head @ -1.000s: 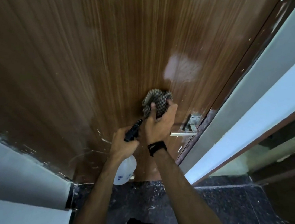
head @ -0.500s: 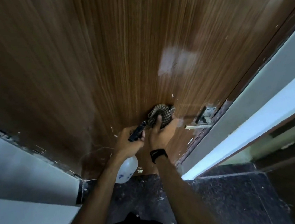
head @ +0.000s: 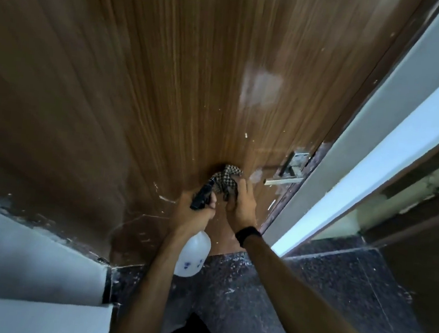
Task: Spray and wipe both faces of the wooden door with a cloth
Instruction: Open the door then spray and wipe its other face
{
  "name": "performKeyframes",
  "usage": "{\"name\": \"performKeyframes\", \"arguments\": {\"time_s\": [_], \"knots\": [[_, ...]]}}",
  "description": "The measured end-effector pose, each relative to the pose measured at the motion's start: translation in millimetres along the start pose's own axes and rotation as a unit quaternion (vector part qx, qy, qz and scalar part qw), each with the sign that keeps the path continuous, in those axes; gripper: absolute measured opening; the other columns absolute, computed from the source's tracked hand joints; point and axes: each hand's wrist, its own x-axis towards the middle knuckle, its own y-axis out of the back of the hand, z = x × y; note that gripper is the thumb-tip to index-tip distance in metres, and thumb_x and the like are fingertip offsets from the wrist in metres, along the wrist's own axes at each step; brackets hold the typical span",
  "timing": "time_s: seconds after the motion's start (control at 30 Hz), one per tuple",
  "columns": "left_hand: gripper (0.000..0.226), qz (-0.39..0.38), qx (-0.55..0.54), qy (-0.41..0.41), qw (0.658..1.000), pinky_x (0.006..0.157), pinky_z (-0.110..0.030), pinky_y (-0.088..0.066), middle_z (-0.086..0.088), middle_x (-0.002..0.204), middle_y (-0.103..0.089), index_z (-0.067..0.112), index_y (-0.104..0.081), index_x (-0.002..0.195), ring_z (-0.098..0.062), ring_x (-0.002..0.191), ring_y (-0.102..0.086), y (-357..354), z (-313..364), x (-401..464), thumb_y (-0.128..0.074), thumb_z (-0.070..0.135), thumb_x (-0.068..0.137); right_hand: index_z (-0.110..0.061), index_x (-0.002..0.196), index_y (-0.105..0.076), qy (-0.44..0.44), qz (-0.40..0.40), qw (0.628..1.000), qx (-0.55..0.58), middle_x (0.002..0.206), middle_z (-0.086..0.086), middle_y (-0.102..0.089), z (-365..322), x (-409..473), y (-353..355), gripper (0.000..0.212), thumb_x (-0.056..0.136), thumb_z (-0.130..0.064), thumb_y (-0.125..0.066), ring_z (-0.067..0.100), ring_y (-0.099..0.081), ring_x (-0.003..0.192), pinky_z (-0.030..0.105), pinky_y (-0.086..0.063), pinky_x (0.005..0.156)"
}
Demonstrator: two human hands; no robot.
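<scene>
The wooden door (head: 146,81) fills most of the view, its grained face rising away from the camera, with the metal lever handle (head: 283,180) near its right edge. A bunched checked cloth (head: 224,182) is pressed against the wood just left of that handle, low on the door. A pale sheen (head: 261,91) sits higher up on the right part of the face — possibly spray or a reflection, it cannot be told which. White flecks and scratch marks (head: 165,199) show around the lower area, so this face looks only partly wiped; the judgement is that the lower section near the handle is in hand now, and the other face of the door, not visible here, is likely still to do.

The right hand (head: 241,204) holds the cloth against the door, fingers curled over the bundle, a dark wristband (head: 249,235) on the wrist and the arm stretched forward. The left hand (head: 196,213) grips the black trigger head of a white spray bottle (head: 191,256), fingers closed round it, nozzle pointing at the door beside the cloth — the bottle body hangs below the wrist. The two hands are just beside each other.

Beyond them lie a dark speckled floor (head: 267,287), a pale wall (head: 19,258) at the near left, and the white frame (head: 375,129) at right.
</scene>
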Motion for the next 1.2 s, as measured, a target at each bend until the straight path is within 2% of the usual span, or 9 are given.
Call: {"name": "performKeyframes", "arguments": {"time_s": [0.1, 0.2, 0.3, 0.4, 0.57, 0.8, 0.97, 1.1, 1.2], "knots": [[0.023, -0.005, 0.009, -0.030, 1.000, 0.052, -0.019, -0.038, 0.000, 0.071, -0.066, 0.006, -0.070, 0.088, -0.007, 0.054, -0.052, -20, 6, 7, -0.057, -0.012, 0.084, -0.012, 0.123, -0.054, -0.034, 0.104, 0.991, 0.074, 0.115, 0.010, -0.060, 3, -18, 13, 0.023, 0.101, -0.016, -0.050, 0.015, -0.054, 0.103, 0.041, -0.048, 0.089], [0.021, 0.010, 0.025, -0.036, 0.999, 0.051, -0.024, -0.039, 0.005, 0.060, -0.061, 0.009, -0.070, 0.084, -0.002, 0.043, -0.048, -45, 18, 6, -0.060, -0.010, 0.083, -0.007, 0.120, -0.055, 0.004, 0.202, 0.975, 0.087, 0.115, 0.009, -0.059, -12, -19, 58, 0.029, 0.102, -0.028, -0.047, 0.023, -0.056, 0.107, 0.036, -0.046, 0.094], [0.025, -0.022, 0.041, -0.011, 0.999, 0.049, -0.025, -0.037, 0.000, 0.061, -0.057, 0.011, -0.067, 0.082, -0.009, 0.044, -0.048, -73, 29, -6, -0.059, -0.012, 0.085, 0.000, 0.120, -0.055, 0.015, 0.265, 0.963, 0.056, 0.117, 0.012, -0.058, -5, -6, 108, 0.028, 0.102, -0.019, -0.048, 0.019, -0.051, 0.109, 0.026, -0.039, 0.098], [0.032, -0.042, 0.065, -0.003, 0.997, 0.049, -0.026, -0.036, -0.003, 0.060, -0.055, 0.015, -0.063, 0.074, -0.019, 0.048, -0.045, -96, 35, -10, -0.057, -0.015, 0.084, 0.001, 0.126, -0.053, -0.055, 0.222, 0.973, 0.025, 0.123, 0.020, -0.057, 23, 27, 137, 0.037, 0.103, -0.025, -0.044, 0.025, -0.049, 0.113, 0.031, -0.040, 0.098], [0.025, -0.046, 0.088, 0.012, 0.995, 0.051, -0.025, -0.034, -0.006, 0.061, -0.051, 0.009, -0.060, 0.075, -0.014, 0.045, -0.042, -121, 44, -12, -0.055, -0.013, 0.086, -0.011, 0.122, -0.061, -0.092, 0.079, 0.992, -0.039, 0.126, 0.018, -0.055, 60, 52, 137, 0.034, 0.089, -0.005, -0.054, 0.037, -0.055, 0.109, 0.047, -0.051, 0.094], [0.028, -0.082, 0.109, 0.002, 0.991, 0.041, -0.020, -0.034, -0.007, 0.058, -0.052, 0.009, -0.061, 0.073, -0.012, 0.037, -0.041, -122, 56, 0, -0.052, -0.016, 0.082, -0.002, 0.118, -0.055, -0.243, 0.203, 0.948, 0.016, 0.115, 0.019, -0.057, 69, 57, 139, 0.025, 0.094, -0.007, -0.050, 0.037, -0.057, 0.101, 0.036, -0.044, 0.078], [0.024, -0.093, 0.123, 0.015, 0.988, 0.043, -0.019, -0.032, -0.005, 0.067, -0.054, 0.016, -0.060, 0.086, -0.004, 0.039, -0.043, -130, 59, 26, -0.054, -0.007, 0.090, -0.004, 0.115, -0.062, -0.113, 0.184, 0.975, -0.045, 0.109, 0.018, -0.058, 58, 36, 121, 0.024, 0.092, -0.005, -0.056, 0.033, -0.056, 0.093, 0.033, -0.045, 0.072], [0.024, -0.117, 0.120, 0.002, 0.986, 0.040, -0.017, -0.034, -0.004, 0.071, -0.059, 0.011, -0.065, 0.095, -0.002, 0.036, -0.044, -131, 67, 42, -0.055, -0.008, 0.086, -0.004, 0.118, -0.056, -0.144, 0.265, 0.953, -0.016, 0.111, 0.014, -0.052, 47, 61, 123, 0.022, 0.100, -0.017, -0.052, 0.027, -0.054, 0.094, 0.029, -0.044, 0.072], [0.030, -0.137, 0.117, -0.015, 0.984, 0.041, -0.016, -0.038, -0.001, 0.069, -0.055, 0.010, -0.064, 0.103, 0.002, 0.038, -0.046, -126, 71, 48, -0.054, -0.012, 0.086, -0.007, 0.119, -0.055, -0.130, 0.259, 0.957, -0.031, 0.113, 0.010, -0.050, 44, 74, 119, 0.023, 0.099, -0.017, -0.054, 0.027, -0.055, 0.094, 0.028, -0.043, 0.071]]}}
